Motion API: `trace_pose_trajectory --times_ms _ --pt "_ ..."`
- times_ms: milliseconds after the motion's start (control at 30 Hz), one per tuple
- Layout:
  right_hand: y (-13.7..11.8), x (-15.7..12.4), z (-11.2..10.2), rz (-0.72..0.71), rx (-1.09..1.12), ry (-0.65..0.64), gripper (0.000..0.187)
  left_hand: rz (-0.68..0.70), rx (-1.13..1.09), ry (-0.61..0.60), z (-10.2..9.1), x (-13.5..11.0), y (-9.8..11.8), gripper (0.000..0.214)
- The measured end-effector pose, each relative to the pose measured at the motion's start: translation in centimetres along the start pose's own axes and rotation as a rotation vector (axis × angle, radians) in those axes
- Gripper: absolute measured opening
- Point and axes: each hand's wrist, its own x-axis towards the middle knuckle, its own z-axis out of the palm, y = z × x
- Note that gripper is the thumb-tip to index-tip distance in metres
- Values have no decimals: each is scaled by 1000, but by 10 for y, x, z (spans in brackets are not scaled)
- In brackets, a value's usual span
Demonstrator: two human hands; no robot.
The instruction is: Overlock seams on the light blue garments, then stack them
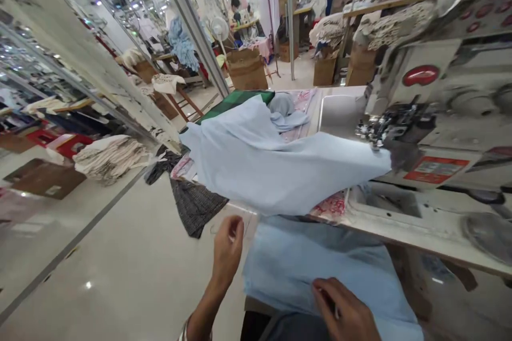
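Note:
A large piece of light blue fabric (276, 165) lies over the sewing table, one corner reaching under the needle area of the sewing machine (404, 122). A second light blue piece (320, 261) rests on my lap. My left hand (227, 248) is raised beside the table's near edge, fingers pinched together, possibly on a thin thread that I cannot make out. My right hand (344, 311) lies on the lap fabric with its fingers curled down, pressing or gripping it.
A dark checked cloth (196, 205) hangs off the table's left edge. Green fabric (236, 101) and pink printed pieces (300, 101) lie at the table's far end. Cardboard boxes (248, 69), stacked cloth (110, 157) and other workstations fill the floor beyond.

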Motion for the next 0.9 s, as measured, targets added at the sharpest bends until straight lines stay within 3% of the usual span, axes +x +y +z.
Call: trace_pose_trajectory --times_ms 33,100,233,367,467,567,733,900 --pt "-7 -1 13 -5 24 -92 13 -158 -38 -145 -1 -17 -23 31" --pt "-26 6 35 20 58 -234 18 -335 -127 -298 1 -48 -56 38" --pt "-52 26 70 66 100 -394 36 -412 -278 -324 10 -81 -75 37" --pt "-44 29 86 119 216 -422 6 -422 -335 -244 9 -85 -68 32" --pt "-26 28 75 229 345 -359 19 -418 -388 -187 4 -80 -61 29" --pt "-8 27 52 376 443 -212 31 -432 -483 -188 2 -73 -52 30" --pt "-10 22 27 502 515 20 34 -547 -715 -391 11 -62 -22 30" --pt "-43 22 31 424 487 -62 63 -562 -962 -690 29 -47 22 32"
